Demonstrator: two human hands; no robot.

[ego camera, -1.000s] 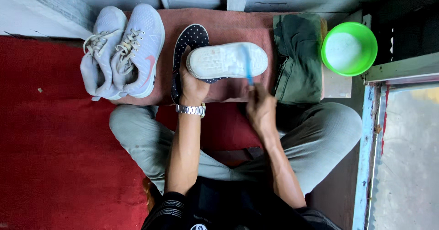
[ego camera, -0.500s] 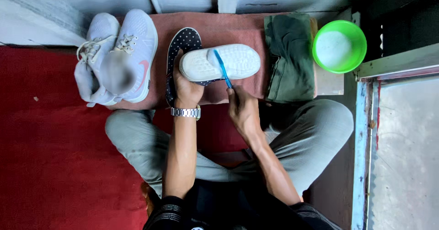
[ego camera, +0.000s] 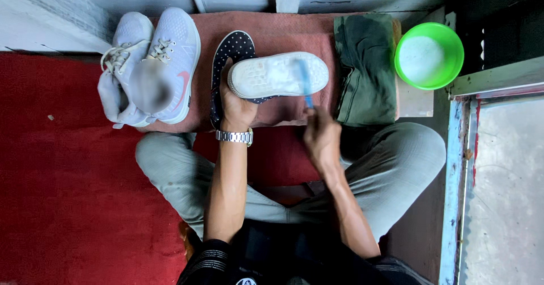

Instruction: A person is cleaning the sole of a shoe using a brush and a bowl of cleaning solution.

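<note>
Landmark: the white-soled shoe [ego camera: 277,75], held sole-up over the reddish mat [ego camera: 272,30]; every place below is told from it.
Left hand [ego camera: 237,106]: at the shoe's heel end, just below it, grip closed around the shoe from underneath; a metal wristwatch [ego camera: 234,136] sits on the wrist.
Right hand [ego camera: 322,139]: below the shoe's toe end, blurred, grip pinched on the handle of a blue brush [ego camera: 306,84] whose head lies on the sole.
Shoe, handling: it looks light, with a stiff rubber sole and a softer upper; the wet sole is probably slippery, so the sides near the heel seem the surest place to hold.
Brush, handling: thin, light and rigid by its look; best taken at the far end of the handle.
Dotted shoe [ego camera: 232,55]: dark with white dots, lying on the mat partly under the held shoe, toward its heel side.
Grey sneakers [ego camera: 153,64]: a pair, well to the left of the shoe, at the mat's edge.
Green cloth [ego camera: 365,64]: folded, just right of the shoe's toe.
Green bowl [ego camera: 429,55]: further right, beyond the cloth, with pale contents.
Red carpet [ego camera: 68,194]: below and left, under the crossed legs.
</note>
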